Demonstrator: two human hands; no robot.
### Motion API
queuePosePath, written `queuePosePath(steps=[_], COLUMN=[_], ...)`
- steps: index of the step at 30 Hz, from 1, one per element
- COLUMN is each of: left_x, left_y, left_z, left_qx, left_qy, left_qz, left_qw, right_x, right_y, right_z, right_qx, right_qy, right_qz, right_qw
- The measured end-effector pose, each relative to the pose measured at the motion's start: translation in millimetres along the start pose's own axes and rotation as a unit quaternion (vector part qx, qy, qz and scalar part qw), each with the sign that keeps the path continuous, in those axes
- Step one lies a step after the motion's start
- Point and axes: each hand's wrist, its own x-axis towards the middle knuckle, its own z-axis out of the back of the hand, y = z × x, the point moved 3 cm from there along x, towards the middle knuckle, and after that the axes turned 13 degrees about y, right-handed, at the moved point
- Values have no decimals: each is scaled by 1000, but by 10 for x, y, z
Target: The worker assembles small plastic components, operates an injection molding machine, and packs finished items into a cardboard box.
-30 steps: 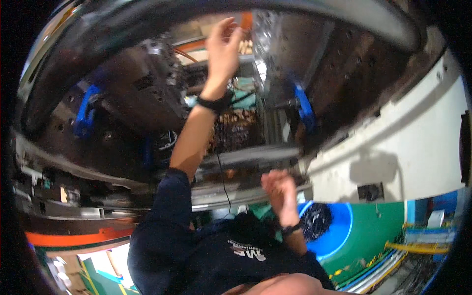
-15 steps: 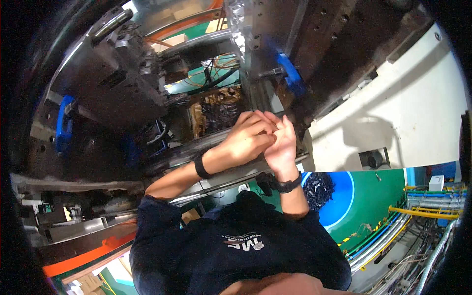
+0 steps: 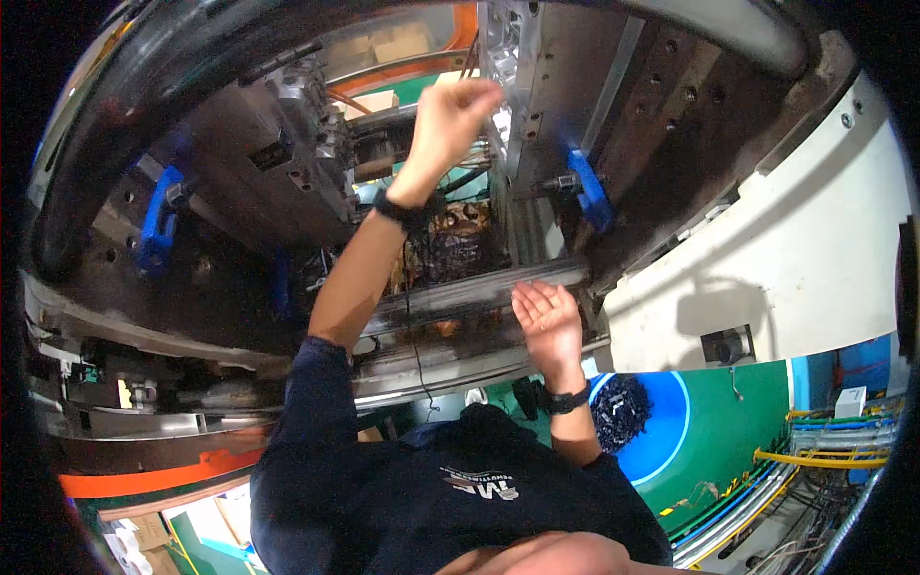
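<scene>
My left hand point(image 3: 454, 120) is raised beside the shiny metal mould face point(image 3: 498, 72) of a large machine. Its fingers are pinched together; whatever they hold is too small or hidden to make out. Lower down, my right hand point(image 3: 553, 329) is held palm up, its fingers lightly cupped and slightly apart. A tiny bright spot shows on its palm, too small to name. The right hand is just in front of a horizontal metal bar point(image 3: 450, 299). To the left stands the other mould half point(image 3: 321, 125), with a gap between the two.
Blue brackets point(image 3: 591, 192) are fixed to the machine on both sides. A thick dark tie bar point(image 3: 182, 62) crosses above. At right are a cream panel point(image 3: 834, 240) and a round blue tub point(image 3: 671, 412) with dark pieces in it. Cables and hoses point(image 3: 805, 479) run lower right.
My hands have come apart. The left hand has moved up and away from the right palm to the mould face; the right stays low, palm up. The view has shifted slightly.
</scene>
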Motion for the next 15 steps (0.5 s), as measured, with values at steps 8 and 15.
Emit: queuePosePath(steps=[8, 15], left_x=[1043, 1220], left_y=[535, 548], left_z=[147, 32], left_qx=[-75, -49], left_qy=[-95, -113], left_qz=[-25, 1], left_qw=[992, 992], right_x=[-202, -209], right_y=[119, 103], right_z=[370, 452], right_qx=[-12, -19], right_qy=[2, -1], right_qz=[32, 23], right_qw=[999, 1000])
